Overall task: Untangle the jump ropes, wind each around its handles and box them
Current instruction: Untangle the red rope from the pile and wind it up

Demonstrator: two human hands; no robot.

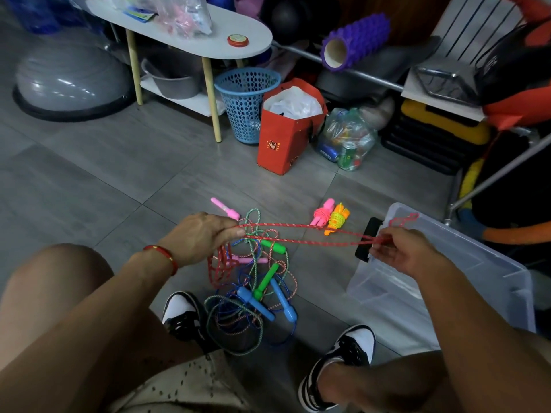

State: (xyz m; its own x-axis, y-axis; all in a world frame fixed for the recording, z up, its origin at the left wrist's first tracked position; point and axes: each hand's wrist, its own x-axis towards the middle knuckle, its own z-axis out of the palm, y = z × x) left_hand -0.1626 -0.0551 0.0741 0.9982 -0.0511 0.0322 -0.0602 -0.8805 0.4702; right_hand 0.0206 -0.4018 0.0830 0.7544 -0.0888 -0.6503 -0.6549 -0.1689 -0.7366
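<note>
A red jump rope (301,234) is stretched in two strands between my hands above the floor. My left hand (205,236) grips it at the left, with red loops hanging below and a pink handle (225,209) poking out beyond the fingers. My right hand (399,248) pinches the other end, where a small loop sticks up. A tangled pile of ropes (253,290) with green, blue and pink handles lies between my feet. Two wound ropes, pink (322,215) and orange-yellow (337,222), lie on the floor. A clear plastic box (465,281) stands at the right.
A black phone (368,244) leans at the box's near-left corner. Behind stand a red paper bag (286,138), a blue mesh basket (246,102), a bag of bottles (346,141), a white side table (190,31) and a grey balance dome (71,81). My shoes flank the pile.
</note>
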